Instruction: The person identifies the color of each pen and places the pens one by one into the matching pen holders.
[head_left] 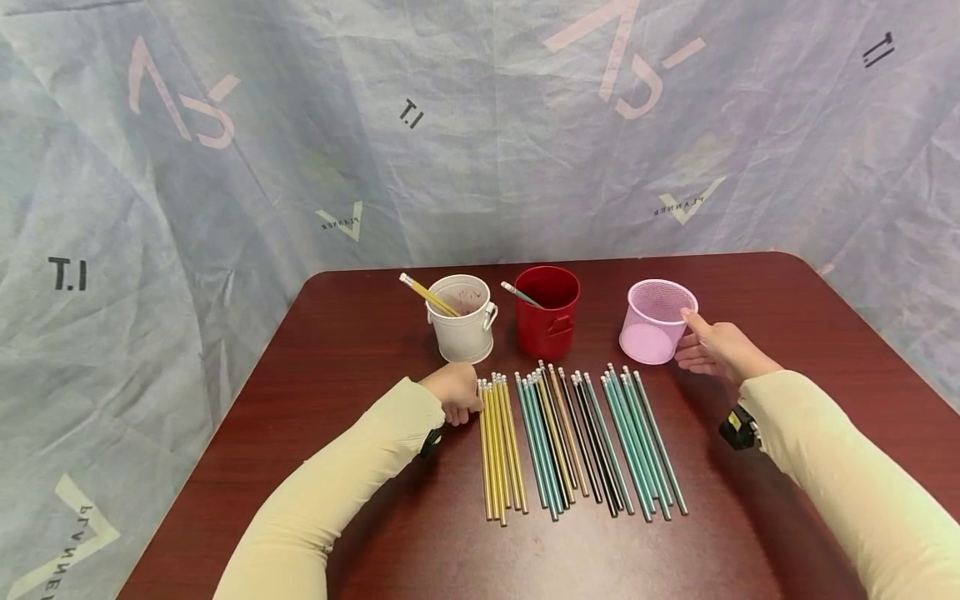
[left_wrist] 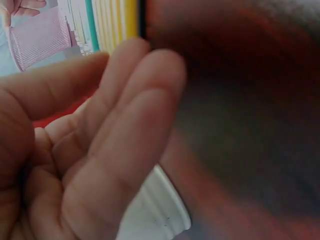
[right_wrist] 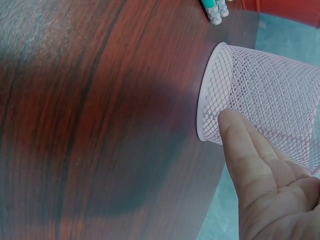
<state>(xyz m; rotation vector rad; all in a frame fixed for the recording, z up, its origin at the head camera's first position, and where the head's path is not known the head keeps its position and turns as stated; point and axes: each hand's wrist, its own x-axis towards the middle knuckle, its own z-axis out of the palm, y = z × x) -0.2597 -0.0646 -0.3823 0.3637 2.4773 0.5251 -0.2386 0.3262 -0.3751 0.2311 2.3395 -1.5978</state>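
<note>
My left hand (head_left: 454, 390) is at the left side of a row of yellow pencils (head_left: 498, 450), its fingertips right by their eraser ends. In the left wrist view its fingers (left_wrist: 135, 110) are loosely bent and the thumb lies near the index fingertip, with nothing seen between them. My right hand (head_left: 720, 348) is at the right side of a pink mesh pencil cup (head_left: 651, 333). Its thumb is at the cup's rim, while the other fingers (right_wrist: 240, 145) extend straight along the mesh wall. The cup stands upright and shows no pencils inside.
A white bucket (head_left: 465, 337) holding yellow pencils and a red bucket (head_left: 546, 333) with a teal pencil stand at the back. Right of the yellow row lie mixed teal, black and gold pencils (head_left: 558, 442), then a teal group (head_left: 641, 450). A grey printed cloth (head_left: 480, 167) hangs behind the table.
</note>
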